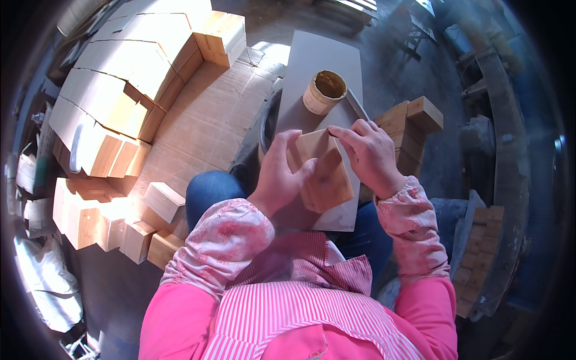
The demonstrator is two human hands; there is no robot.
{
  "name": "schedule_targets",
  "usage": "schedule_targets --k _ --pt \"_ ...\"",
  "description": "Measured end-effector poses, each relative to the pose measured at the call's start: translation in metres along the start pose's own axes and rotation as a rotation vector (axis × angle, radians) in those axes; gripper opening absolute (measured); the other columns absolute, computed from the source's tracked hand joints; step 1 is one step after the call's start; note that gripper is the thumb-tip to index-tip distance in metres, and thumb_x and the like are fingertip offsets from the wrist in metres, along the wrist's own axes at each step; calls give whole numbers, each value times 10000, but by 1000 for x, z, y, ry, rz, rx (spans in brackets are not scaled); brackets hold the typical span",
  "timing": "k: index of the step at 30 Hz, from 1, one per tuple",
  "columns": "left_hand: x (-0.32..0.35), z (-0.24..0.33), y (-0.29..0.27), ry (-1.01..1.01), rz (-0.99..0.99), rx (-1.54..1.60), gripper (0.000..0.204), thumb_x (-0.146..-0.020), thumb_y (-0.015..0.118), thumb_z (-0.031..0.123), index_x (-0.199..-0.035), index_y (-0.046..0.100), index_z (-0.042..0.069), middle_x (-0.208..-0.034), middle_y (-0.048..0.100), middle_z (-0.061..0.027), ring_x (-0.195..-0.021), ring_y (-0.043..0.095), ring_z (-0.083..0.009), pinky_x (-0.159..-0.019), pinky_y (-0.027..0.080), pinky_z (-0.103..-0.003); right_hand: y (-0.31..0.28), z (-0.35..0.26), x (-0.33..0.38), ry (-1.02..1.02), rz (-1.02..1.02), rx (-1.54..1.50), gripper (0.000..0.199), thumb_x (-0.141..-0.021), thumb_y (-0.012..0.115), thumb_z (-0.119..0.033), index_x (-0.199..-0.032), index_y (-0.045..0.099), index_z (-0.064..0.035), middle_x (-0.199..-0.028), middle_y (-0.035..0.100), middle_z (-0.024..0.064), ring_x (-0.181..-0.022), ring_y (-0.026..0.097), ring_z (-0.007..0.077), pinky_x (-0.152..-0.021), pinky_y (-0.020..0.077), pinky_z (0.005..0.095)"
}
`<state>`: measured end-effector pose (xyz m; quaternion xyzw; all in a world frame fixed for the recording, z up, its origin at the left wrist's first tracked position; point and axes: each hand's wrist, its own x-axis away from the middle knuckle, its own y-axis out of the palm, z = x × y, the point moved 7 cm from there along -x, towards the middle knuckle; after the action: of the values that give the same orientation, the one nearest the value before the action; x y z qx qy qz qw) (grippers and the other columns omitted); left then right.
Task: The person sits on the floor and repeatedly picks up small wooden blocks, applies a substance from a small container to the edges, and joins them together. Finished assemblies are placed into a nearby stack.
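A light wooden box (pixel 327 171) is held tilted above the board in front of me. My left hand (pixel 281 171) grips it from the left side, thumb on the near face. Up at the box's far corner is my right hand (pixel 367 153), its fingers pinched together against the edge. Something small and dark shows at those fingertips, too hidden to name. Beyond the hands, an open tub (pixel 324 92) with brownish-yellow residue inside stands on the pale board (pixel 327 51). A thin grey strip (pixel 358 107) lies beside the tub, close to my right hand.
Stacked wooden boxes (pixel 129 66) fill the left side, with loose boxes (pixel 163 202) nearer to me. Flattened cardboard (pixel 198 114) covers the floor between the stack and the board. More boxes (pixel 408 129) stand right of the board, and further wooden blocks (pixel 480 258) lie at the far right.
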<state>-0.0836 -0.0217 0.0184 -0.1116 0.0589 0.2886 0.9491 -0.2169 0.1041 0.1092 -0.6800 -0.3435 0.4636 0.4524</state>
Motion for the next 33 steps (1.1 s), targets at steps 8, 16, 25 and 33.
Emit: schedule_targets --k 8,16,25,33 --pt "16 -20 3 -212 -53 -225 855 -968 735 453 -1563 361 -35 -1447 520 -265 -1358 499 -389 -1169 397 -460 55 51 52 656 -89 -648 315 -1140 539 -205 -1319 701 -3 -1059 728 50 -931 618 89 -819 529 274" --pt "18 1 13 -50 -92 -170 1026 -1001 591 588 -1638 138 -77 -1453 404 -349 -1280 504 -510 -1074 460 -507 63 12 72 662 72 -1340 360 -1152 518 -240 -1396 665 -20 -1199 720 21 -1075 673 111 -895 578 297" --pt "21 32 18 415 -122 -377 1033 -1008 573 599 -1634 145 -103 -1563 300 -378 -1388 412 -560 -1144 401 -532 63 2 106 573 369 -1494 393 -1155 497 -205 -1480 594 -6 -1351 691 71 -1197 661 139 -1046 517 307" --pt "33 37 26 597 -130 -434 984 -1025 585 562 -1627 169 -97 -1622 263 -380 -1402 402 -560 -1162 375 -561 62 -5 125 571 435 -1487 409 -1160 487 -223 -1489 584 1 -1348 689 69 -1184 668 140 -1050 512 300"
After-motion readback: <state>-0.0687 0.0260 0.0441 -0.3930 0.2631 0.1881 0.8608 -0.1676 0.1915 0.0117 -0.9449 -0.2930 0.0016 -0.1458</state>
